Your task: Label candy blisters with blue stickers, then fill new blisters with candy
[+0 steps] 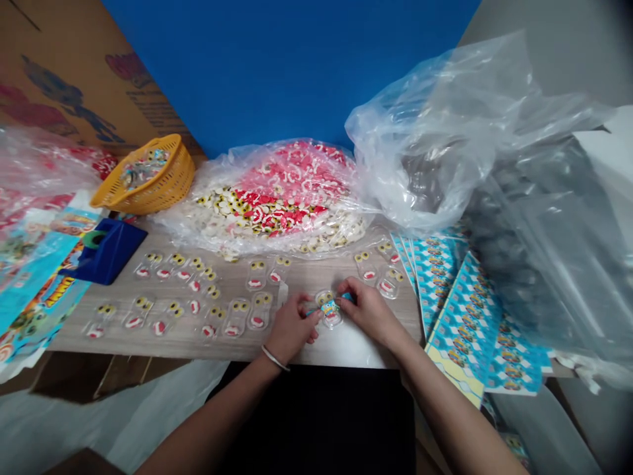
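A small clear plastic blister pack lies on the table in front of me, with yellow eye-shaped pieces and a red-and-white mouth piece inside. Across its middle runs a blue printed sticker. My left hand, with a pale band at the wrist, pinches the sticker's left end. On the other side, my right hand is closed on the right end, where blue shows between the fingers. More filled blister packs lie in loose rows to the left, and a few sit beyond my right hand.
A large clear bag of eye and mouth pieces lies at the back. To the left stand a yellow basket and a blue tape dispenser. Blue sticker sheets and big plastic bags take up the right side.
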Action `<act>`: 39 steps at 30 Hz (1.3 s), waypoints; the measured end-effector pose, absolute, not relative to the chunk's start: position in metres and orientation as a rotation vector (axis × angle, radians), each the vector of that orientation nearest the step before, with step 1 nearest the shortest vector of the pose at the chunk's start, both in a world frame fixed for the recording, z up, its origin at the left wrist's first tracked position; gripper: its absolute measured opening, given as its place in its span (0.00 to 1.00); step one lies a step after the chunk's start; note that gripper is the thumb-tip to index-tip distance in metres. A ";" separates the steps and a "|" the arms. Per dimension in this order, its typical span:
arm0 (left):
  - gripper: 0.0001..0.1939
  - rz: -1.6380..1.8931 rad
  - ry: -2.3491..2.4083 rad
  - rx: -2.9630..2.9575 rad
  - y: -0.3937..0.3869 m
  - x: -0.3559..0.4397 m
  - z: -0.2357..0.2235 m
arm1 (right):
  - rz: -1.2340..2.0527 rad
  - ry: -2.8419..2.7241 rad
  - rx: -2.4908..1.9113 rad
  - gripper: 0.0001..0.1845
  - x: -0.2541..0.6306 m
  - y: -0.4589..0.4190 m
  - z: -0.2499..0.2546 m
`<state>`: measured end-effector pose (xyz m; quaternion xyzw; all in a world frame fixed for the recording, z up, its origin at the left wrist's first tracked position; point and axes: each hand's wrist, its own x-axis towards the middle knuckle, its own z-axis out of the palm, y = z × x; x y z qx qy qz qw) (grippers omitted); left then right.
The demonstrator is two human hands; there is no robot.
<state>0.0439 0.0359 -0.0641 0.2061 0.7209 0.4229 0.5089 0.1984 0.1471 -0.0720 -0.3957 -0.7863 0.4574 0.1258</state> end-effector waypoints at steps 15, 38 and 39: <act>0.15 0.889 1.840 0.565 0.041 0.045 -0.079 | 1.254 -2.375 -1.171 0.06 0.197 0.145 -0.084; 0.24 0.973 1.427 0.006 -0.077 0.052 -0.081 | 1.269 -2.526 -1.374 0.04 0.178 0.041 -0.071; 0.25 1.027 1.374 -0.084 -0.075 0.056 -0.084 | 1.273 -2.522 -1.358 0.05 0.177 0.039 -0.071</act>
